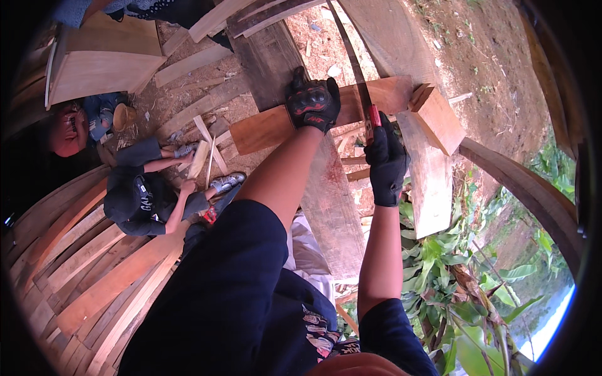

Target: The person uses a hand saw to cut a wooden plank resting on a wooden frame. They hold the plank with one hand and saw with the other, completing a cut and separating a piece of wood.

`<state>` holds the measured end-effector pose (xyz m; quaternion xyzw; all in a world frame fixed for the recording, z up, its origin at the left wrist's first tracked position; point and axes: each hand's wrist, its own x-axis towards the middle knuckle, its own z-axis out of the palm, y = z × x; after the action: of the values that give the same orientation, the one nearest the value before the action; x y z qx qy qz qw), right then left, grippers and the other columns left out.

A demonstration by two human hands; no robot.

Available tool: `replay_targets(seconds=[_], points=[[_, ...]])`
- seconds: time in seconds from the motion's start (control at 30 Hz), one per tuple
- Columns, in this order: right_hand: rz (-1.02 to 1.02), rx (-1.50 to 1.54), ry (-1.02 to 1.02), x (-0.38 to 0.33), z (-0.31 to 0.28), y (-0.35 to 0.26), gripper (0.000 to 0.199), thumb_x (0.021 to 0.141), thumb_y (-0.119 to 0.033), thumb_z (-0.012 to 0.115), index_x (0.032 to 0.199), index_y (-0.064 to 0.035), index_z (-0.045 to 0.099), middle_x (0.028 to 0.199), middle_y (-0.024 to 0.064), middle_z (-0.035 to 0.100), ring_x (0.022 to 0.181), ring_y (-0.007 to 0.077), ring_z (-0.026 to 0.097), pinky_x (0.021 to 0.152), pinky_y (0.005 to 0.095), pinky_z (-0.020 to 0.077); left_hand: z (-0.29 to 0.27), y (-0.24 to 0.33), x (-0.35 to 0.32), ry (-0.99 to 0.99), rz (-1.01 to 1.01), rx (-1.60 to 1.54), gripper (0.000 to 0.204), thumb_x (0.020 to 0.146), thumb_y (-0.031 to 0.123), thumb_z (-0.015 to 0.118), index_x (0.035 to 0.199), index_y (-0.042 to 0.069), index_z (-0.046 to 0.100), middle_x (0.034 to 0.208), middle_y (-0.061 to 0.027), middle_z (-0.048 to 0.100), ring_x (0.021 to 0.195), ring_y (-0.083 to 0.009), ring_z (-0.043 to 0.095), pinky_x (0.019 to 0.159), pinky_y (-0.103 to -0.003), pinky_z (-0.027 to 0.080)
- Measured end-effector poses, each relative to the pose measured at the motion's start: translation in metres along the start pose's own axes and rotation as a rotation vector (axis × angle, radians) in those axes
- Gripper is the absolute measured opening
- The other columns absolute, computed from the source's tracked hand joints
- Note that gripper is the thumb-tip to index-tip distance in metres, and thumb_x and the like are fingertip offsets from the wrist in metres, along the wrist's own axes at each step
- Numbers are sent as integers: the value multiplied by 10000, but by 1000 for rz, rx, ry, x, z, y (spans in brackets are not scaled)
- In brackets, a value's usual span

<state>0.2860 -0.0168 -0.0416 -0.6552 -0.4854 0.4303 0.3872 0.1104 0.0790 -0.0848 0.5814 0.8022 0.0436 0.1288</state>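
My left hand (pixel 311 101), in a black glove with red marks, presses flat on a reddish wooden board (pixel 263 128) lying across a wide dark beam (pixel 266 56). My right hand (pixel 385 160), in a black glove, grips the red handle of a hand saw (pixel 354 62). The saw's long blade runs up and away and crosses the board just right of my left hand. A short wooden block (pixel 439 116) rests at the board's right end.
A person in dark clothes (pixel 147 194) crouches on the ground at the left, handling small wood strips. Curved planks (pixel 81 257) are stacked at the lower left. A wooden box (pixel 103 59) stands at the upper left. Green plants (pixel 464 294) grow at the lower right.
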Motion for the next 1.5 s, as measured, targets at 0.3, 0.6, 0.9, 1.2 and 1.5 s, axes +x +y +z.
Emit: replay_targets(seconds=[0.3, 0.6, 0.9, 1.2, 1.5], points=[[200, -91, -20, -25, -17, -5, 449, 1143, -378, 562, 1460, -99, 716, 719, 38, 638, 618, 115, 595, 610, 345, 503, 5, -6, 5, -29, 76, 8, 644, 1114, 522, 401, 1050, 73, 858, 1284, -168, 780, 1505, -349, 504, 1248, -503, 391], [179, -247, -9, -42, -27, 12, 457, 1136, -399, 567, 1448, -106, 726, 720, 75, 658, 649, 135, 646, 635, 364, 534, 8, -2, 8, -55, 63, 122, 646, 1125, 496, 380, 1046, 68, 857, 1229, -140, 804, 1514, -340, 498, 1246, -513, 385], [98, -215, 14, -57, -30, 21, 447, 1140, -371, 573, 1448, -84, 723, 729, 58, 667, 643, 131, 639, 621, 362, 528, 5, 0, 4, -4, 90, 84, 622, 1112, 486, 397, 1048, 83, 867, 1226, -119, 810, 1485, -335, 525, 1214, -560, 393], [137, -120, 22, -76, -27, 42, 488, 1140, -400, 571, 1473, -67, 701, 724, 25, 626, 668, 93, 571, 632, 319, 491, 10, -2, 6, 4, 82, 111, 661, 1119, 490, 360, 1086, 37, 841, 1260, -148, 793, 1511, -325, 505, 1208, -550, 393], [262, -59, 18, -130, -35, 43, 443, 1143, -307, 587, 1506, -69, 675, 813, -4, 646, 718, 75, 536, 670, 286, 489, 11, -3, 10, -1, 85, 124, 634, 1120, 471, 345, 1110, 73, 838, 1280, -146, 787, 1511, -330, 502, 1202, -551, 396]])
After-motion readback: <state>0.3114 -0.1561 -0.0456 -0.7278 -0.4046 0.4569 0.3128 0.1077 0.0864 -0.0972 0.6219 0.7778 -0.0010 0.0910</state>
